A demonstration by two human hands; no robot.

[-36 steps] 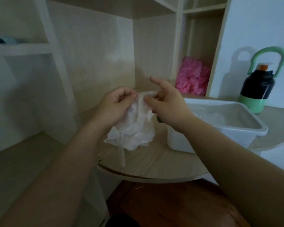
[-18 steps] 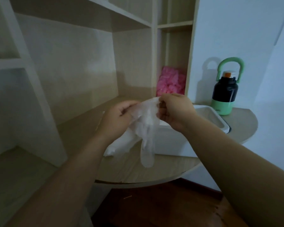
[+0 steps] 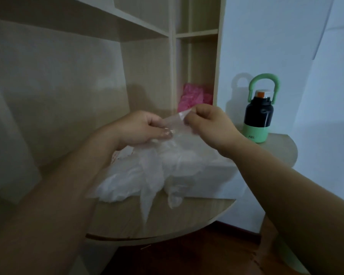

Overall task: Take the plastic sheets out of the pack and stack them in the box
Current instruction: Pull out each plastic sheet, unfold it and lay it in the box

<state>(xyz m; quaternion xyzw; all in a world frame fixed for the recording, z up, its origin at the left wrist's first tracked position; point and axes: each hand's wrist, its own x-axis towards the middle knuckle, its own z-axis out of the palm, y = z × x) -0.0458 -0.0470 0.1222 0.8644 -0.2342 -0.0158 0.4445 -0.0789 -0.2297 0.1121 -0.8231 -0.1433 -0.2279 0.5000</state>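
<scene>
Right hand point(image 3: 209, 124) has just pinched a corner of the thin translucent plastic sheets point(image 3: 163, 165) up and apart, left hand point(image 3: 145, 128) gripping the bunch mid-frame, over the tabletop point(image 3: 187, 219) before the white plastic box point(image 3: 216, 179); sheet separating, not boxed yet.

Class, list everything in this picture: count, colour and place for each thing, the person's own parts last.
plastic sheets: crumpled bunch, count unclear, translucent white, hanging from both grips over the table
box: one, white, on the table, mostly hidden behind the sheets
bottle: one, black with green base and handle, on the table by the wall
pink bundle: one, pink, in a shelf compartment
table: one, light wood, rounded edge
shelf unit: one, light wood, behind the table
left grip: one hand, pinches the sheets' top edge
right grip: one hand, pinches the same edge
</scene>
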